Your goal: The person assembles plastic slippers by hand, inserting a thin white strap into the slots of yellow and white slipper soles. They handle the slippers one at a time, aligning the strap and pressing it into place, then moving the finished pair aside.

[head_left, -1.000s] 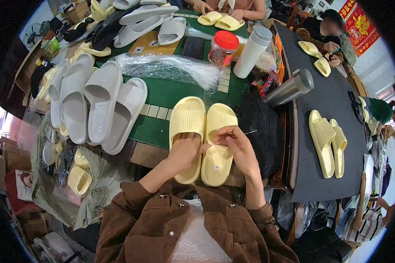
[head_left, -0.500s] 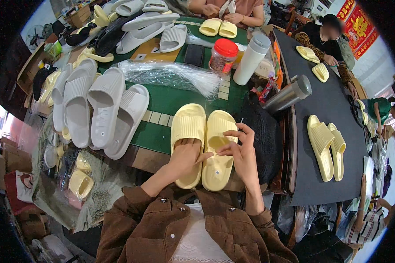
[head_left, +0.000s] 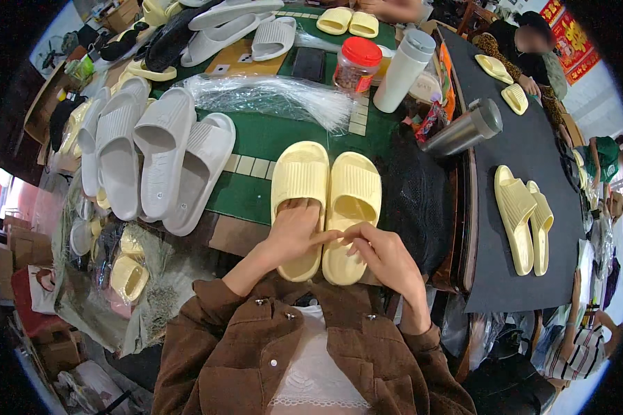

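Observation:
Two pale yellow slippers lie side by side in front of me, toes pointing away. My left hand (head_left: 298, 232) has its fingers tucked under the strap of the left slipper (head_left: 300, 169) and grips it; the thumb reaches across to the right slipper (head_left: 355, 183). Over that right slipper's footbed is my right hand (head_left: 384, 256), its fingers bent and the thumb and index drawn together close to my left thumb. Whatever those fingertips pinch, if anything, is too small to make out. They cover part of the footbed, including the spot near the heel.
Several grey slippers (head_left: 163, 152) lean at the left of the green table (head_left: 246, 200). Beyond are clear plastic strips (head_left: 270, 100), a red-lidded jar (head_left: 357, 66), a white bottle (head_left: 405, 72) and a steel tumbler (head_left: 464, 128). A dark side table (head_left: 477, 228) holds more yellow slippers (head_left: 516, 214). Other people sit beyond.
My right hand has come down from the right slipper's strap edge to its footbed, fingers more closed. My left hand stays inside the left slipper. The view has shifted slightly.

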`<state>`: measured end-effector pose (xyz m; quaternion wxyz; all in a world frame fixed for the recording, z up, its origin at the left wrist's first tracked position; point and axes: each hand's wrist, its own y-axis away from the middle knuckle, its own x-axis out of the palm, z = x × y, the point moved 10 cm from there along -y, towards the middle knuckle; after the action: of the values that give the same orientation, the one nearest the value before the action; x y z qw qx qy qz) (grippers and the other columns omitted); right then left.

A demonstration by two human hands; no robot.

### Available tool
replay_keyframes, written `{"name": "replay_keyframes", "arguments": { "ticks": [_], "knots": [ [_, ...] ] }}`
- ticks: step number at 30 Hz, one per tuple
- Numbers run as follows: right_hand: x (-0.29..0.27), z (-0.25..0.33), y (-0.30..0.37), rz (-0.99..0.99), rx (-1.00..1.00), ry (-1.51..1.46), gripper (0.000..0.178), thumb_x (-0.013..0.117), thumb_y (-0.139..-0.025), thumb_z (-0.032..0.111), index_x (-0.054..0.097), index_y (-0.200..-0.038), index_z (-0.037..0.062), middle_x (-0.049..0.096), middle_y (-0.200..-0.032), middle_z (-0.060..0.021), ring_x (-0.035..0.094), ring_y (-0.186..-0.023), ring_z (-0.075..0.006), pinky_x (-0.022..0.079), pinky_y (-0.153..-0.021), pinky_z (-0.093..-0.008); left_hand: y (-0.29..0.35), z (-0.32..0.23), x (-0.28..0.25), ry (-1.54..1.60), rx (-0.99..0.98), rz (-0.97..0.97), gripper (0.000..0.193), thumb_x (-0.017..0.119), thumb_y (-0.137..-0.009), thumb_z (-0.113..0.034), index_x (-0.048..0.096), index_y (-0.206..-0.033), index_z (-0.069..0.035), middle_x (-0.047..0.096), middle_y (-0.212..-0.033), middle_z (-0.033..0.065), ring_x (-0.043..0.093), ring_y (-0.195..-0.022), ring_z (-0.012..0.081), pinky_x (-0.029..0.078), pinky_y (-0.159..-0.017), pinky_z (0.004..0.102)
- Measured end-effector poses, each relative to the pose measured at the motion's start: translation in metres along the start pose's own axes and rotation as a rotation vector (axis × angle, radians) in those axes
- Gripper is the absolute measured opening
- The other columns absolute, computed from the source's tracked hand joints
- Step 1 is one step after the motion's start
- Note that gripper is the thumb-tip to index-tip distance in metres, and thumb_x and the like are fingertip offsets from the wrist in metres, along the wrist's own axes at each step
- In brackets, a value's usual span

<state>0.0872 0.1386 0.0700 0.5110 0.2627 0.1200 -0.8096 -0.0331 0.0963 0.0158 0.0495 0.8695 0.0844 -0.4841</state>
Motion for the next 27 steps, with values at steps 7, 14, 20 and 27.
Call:
{"name": "replay_keyframes", "arguments": {
  "ticks": [7,14,20,27],
  "knots": [
    [-0.016,-0.011,-0.003,-0.345,-0.11,0.198,0.029,0.053,-0.092,0.002,0.056,-0.12,-0.0058,0.063,-0.112,-0.0223,0.065,-0.096,-0.0328,0.05,-0.084,-0.0372,-0.002,-0.002,0.0,-0.038,-0.029,0.005,0.071,0.062,-0.085,-0.057,0.052,-0.103,0.011,0.058,-0.104,0.0295,0.057,-0.101,0.0428,0.043,-0.088,0.0502],
    [0.021,-0.011,-0.025,-0.242,-0.091,0.183,0.038,0.059,-0.093,0.014,0.05,-0.121,-0.0094,0.053,-0.121,-0.0317,0.05,-0.114,-0.0468,0.042,-0.094,-0.0488,-0.001,0.0,0.001,-0.128,0.017,-0.12,0.06,0.062,-0.088,-0.05,0.055,-0.099,0.009,0.059,-0.098,0.0281,0.061,-0.096,0.0425,0.05,-0.082,0.0493],
    [0.019,-0.05,-0.05,-0.256,0.118,0.065,0.037,0.057,-0.096,0.025,0.054,-0.108,-0.0097,0.058,-0.103,-0.0324,0.055,-0.097,-0.0476,0.043,-0.083,-0.0515,-0.007,-0.003,-0.001,-0.003,-0.091,0.046,0.061,0.066,-0.085,-0.045,0.053,-0.109,0.01,0.057,-0.104,0.0293,0.059,-0.097,0.0433,0.047,-0.084,0.0499],
    [0.02,-0.037,-0.057,-0.285,0.131,0.039,0.042,0.055,-0.097,0.033,0.06,-0.095,-0.0083,0.061,-0.09,-0.0277,0.058,-0.088,-0.0445,0.044,-0.081,-0.0507,-0.006,0.002,0.003,0.095,-0.114,0.039,0.055,0.067,-0.085,-0.039,0.054,-0.108,0.009,0.058,-0.102,0.0293,0.06,-0.096,0.0439,0.049,-0.082,0.0495]
  ]
}}
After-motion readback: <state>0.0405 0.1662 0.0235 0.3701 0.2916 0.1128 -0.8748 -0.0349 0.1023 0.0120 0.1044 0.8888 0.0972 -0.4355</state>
